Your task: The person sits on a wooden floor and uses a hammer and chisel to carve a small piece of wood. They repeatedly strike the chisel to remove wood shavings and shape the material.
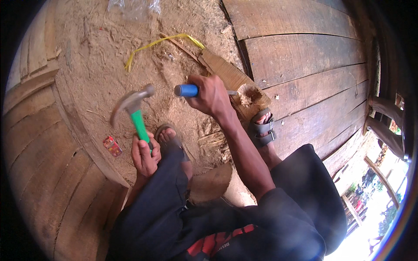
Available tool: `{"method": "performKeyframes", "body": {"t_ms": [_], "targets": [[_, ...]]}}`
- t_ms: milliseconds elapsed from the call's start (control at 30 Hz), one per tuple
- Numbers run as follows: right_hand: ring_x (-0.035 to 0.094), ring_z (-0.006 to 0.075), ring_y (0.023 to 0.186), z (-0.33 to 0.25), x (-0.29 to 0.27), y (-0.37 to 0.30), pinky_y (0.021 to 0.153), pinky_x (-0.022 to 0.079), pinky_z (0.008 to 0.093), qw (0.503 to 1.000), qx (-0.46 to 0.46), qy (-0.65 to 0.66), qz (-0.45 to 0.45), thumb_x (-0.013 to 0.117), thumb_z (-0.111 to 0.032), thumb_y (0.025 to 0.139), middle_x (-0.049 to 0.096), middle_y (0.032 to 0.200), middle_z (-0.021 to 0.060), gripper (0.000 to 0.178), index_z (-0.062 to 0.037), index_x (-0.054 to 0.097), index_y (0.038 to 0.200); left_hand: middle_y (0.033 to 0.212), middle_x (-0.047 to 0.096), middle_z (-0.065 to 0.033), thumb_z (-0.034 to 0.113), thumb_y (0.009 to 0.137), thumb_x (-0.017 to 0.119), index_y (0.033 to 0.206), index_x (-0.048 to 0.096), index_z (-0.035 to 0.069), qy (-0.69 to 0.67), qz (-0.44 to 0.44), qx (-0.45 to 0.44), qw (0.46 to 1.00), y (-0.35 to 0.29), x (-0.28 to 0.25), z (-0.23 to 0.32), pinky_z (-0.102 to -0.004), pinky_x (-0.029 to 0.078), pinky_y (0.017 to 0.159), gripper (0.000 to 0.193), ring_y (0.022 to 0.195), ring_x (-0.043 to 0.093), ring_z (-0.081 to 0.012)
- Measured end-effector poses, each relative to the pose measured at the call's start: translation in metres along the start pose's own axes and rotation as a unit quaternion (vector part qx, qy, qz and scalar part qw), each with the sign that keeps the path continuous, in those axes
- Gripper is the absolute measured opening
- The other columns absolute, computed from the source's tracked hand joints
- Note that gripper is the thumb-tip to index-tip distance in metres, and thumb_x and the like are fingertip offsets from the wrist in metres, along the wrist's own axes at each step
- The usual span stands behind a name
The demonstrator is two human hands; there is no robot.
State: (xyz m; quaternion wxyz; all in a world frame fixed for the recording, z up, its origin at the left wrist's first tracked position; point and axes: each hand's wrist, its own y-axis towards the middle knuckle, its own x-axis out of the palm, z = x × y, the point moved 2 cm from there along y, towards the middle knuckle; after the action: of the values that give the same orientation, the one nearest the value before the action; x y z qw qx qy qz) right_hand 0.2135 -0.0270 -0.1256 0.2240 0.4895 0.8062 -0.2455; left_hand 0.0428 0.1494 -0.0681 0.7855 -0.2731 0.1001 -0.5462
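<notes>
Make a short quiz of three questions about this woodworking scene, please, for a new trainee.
1. True or false: the left hand grips the claw hammer with the green handle and grey metal head.
2. Which tool does the right hand hold against the flat brown wooden piece?
A. a saw
B. the chisel with the blue handle
C. a paint brush
3. Fill in: the thin yellow strap lies on the ______-covered ground, apart from both hands.

Key:
1. True.
2. B; its blade points at the chipped end of the piece, near the sandalled foot.
3. Sawdust.
</notes>
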Motion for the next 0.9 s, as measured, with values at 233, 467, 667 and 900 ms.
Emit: {"method": "performKeyframes", "body": {"t_ms": [233,467,667,900], "targets": [[0.064,0.0398,0.064,0.003,0.002,0.006,0.061,0.052,0.0475,1.0,0.014,-0.003,0.021,0.071,-0.02,0.069,0.062,0.063,0.0178,0.017,-0.0079,0.063,0.077,0.068,0.038,0.0022,0.043,0.106,0.037,0.102,0.047,0.006,0.015,-0.047,-0.036,0.998,0.014,0.003,0.01,-0.0183,0.029,0.043,0.038,0.051,0.034,-0.0034],[0.065,0.0349,0.059,0.003,0.004,0.004,0.057,0.051,0.0416,1.0,0.011,-0.022,0.008,0.071,-0.015,0.074,0.061,0.061,0.0162,0.012,-0.005,0.064,0.076,0.065,0.037,0.0026,0.045,0.107,0.034,0.1,0.045,0.006,0.062,-0.095,-0.032,0.993,0.013,0.005,0.005,-0.0187,0.028,0.041,0.041,0.048,0.033,-0.0034],[0.065,0.0351,0.06,0.003,0.003,0.006,0.057,0.051,0.0414,1.0,-0.012,-0.019,0.011,0.072,-0.016,0.074,0.062,0.063,0.0166,0.014,-0.0048,0.064,0.076,0.062,0.035,0.0026,0.051,0.105,0.032,0.097,0.043,0.008,0.006,-0.061,-0.041,0.997,0.015,0.0,0.002,-0.0196,0.026,0.038,0.045,0.046,0.031,-0.0037],[0.065,0.0378,0.063,0.001,0.001,0.01,0.06,0.051,0.0432,1.0,-0.007,-0.012,-0.014,0.072,-0.018,0.076,0.062,0.064,0.0176,0.016,-0.0045,0.064,0.077,0.062,0.038,0.0027,0.053,0.104,0.034,0.096,0.043,0.009,-0.001,-0.064,-0.057,0.996,0.013,-0.008,-0.007,-0.0198,0.027,0.038,0.046,0.045,0.033,-0.0043]]}}
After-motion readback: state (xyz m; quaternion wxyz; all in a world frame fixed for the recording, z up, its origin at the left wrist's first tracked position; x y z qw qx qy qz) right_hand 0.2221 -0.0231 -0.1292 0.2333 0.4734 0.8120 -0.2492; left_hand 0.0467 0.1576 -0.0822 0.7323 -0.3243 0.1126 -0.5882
